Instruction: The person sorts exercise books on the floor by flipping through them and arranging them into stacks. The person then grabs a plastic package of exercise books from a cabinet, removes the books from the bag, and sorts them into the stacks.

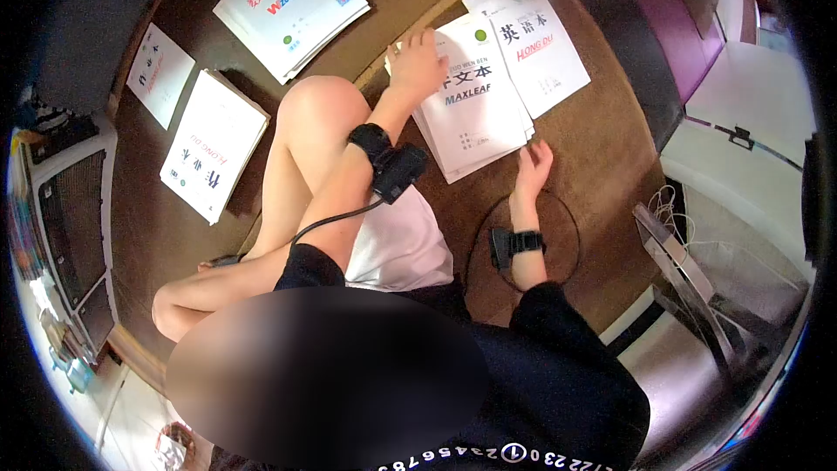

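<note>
A stack of white exercise books [475, 122] printed "MAXLEAF" lies on the brown surface in front of me, its sheets slightly fanned at the lower edge. My left hand [418, 65] rests on its upper left part, fingers spread. At the stack's lower right corner is my right hand [534, 166], palm partly turned up and fingers loosely curved and apart; whether they touch the paper I cannot tell. Another white book [536, 48] marked "HONG DU" lies against the stack's right side, partly overlapped. Both wrists carry black strapped devices.
A "ZUOYEBEN" book pile [296, 13] lies at the upper left. Below it are a single book [161, 74] and another pile [214, 144]. My bent knee [323, 105] rises between the piles and my left arm. A black cable [336, 214] runs along that arm. White furniture [741, 105] stands right.
</note>
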Action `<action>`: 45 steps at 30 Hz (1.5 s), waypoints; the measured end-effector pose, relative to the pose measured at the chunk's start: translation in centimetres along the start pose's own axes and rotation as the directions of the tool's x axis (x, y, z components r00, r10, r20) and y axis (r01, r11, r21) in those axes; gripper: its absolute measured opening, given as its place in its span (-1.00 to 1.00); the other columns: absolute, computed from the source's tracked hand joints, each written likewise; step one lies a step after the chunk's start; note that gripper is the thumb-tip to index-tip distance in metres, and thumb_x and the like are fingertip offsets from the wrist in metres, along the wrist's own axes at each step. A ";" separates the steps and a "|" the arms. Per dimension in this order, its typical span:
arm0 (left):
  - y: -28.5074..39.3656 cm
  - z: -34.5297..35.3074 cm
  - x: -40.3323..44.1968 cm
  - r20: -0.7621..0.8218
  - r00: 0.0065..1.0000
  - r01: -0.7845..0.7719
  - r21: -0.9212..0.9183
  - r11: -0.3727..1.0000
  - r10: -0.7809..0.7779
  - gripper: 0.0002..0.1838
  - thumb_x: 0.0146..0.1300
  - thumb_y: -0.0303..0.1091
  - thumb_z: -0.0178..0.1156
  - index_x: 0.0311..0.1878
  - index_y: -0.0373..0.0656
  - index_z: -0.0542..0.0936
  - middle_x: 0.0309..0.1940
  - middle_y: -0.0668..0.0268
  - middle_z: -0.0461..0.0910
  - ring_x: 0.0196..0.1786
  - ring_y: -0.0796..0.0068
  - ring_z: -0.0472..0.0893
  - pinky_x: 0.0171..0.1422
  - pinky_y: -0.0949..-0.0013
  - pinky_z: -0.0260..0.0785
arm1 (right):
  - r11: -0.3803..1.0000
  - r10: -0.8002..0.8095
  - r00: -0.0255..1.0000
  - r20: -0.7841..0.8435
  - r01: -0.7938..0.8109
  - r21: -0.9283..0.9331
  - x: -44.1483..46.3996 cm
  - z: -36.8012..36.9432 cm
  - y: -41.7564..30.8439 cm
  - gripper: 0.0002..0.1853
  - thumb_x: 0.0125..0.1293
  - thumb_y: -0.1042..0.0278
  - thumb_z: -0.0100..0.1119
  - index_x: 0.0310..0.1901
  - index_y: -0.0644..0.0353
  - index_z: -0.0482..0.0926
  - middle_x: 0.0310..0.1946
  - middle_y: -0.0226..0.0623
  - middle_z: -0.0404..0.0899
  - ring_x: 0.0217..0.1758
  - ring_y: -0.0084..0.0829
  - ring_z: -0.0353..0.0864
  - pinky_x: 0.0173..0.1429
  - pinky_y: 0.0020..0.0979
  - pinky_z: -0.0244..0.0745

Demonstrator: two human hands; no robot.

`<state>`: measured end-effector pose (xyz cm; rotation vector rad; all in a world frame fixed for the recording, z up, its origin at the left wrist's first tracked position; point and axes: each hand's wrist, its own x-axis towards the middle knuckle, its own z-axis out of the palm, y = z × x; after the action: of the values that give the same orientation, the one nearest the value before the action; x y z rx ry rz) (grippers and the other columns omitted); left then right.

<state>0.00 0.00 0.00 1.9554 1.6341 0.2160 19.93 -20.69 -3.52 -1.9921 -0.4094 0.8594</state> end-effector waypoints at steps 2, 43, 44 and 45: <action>0.0 0.5 -1.6 -0.076 0.994 -0.070 0.122 0.990 0.080 -0.42 0.12 -0.17 0.20 0.19 -0.21 0.33 0.17 0.05 0.37 0.29 0.03 0.29 0.38 -0.15 0.02 | 0.927 0.255 0.965 0.059 -0.261 0.271 -3.8 -0.5 -1.1 -0.47 0.26 0.33 0.17 0.22 0.17 0.21 0.16 -0.22 0.28 0.28 -0.28 0.26 0.29 -0.14 0.25; -1.0 -13.1 -19.2 -0.107 0.985 -0.131 -0.974 0.186 0.132 -0.58 0.41 -0.08 -0.02 -0.07 -0.34 0.52 -0.34 0.35 0.58 -0.35 0.62 0.48 -0.33 0.41 0.37 | 0.867 -0.199 0.770 0.606 -0.151 0.476 -10.2 -0.5 -11.3 -0.37 0.32 0.32 0.04 0.36 0.26 0.07 0.28 -0.06 0.22 0.28 -0.18 0.29 0.33 -0.15 0.22; -1.6 -13.9 -20.8 -0.072 0.995 -0.083 -0.983 0.161 0.074 -0.56 0.41 -0.08 -0.02 -0.01 -0.34 0.50 -0.31 0.34 0.58 -0.31 0.62 0.49 -0.28 0.44 0.39 | 0.880 -0.204 0.759 0.618 -0.135 0.456 -11.4 0.1 -12.8 -0.36 0.31 0.34 0.05 0.36 0.28 0.06 0.27 -0.05 0.23 0.27 -0.19 0.30 0.32 -0.17 0.23; -2.8 -16.1 -23.0 -0.047 0.999 -0.049 -0.989 0.137 0.020 -0.54 0.41 -0.07 -0.01 0.05 -0.35 0.49 -0.28 0.33 0.58 -0.27 0.63 0.50 -0.23 0.46 0.40 | 0.895 -0.215 0.741 0.637 -0.111 0.431 -11.9 0.9 -13.6 -0.36 0.30 0.36 0.06 0.35 0.29 0.06 0.26 -0.06 0.24 0.27 -0.20 0.31 0.31 -0.20 0.24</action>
<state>-15.42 -16.29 17.14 0.8411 0.8822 1.0677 11.48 -19.73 12.45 -1.1819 -0.6072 1.4936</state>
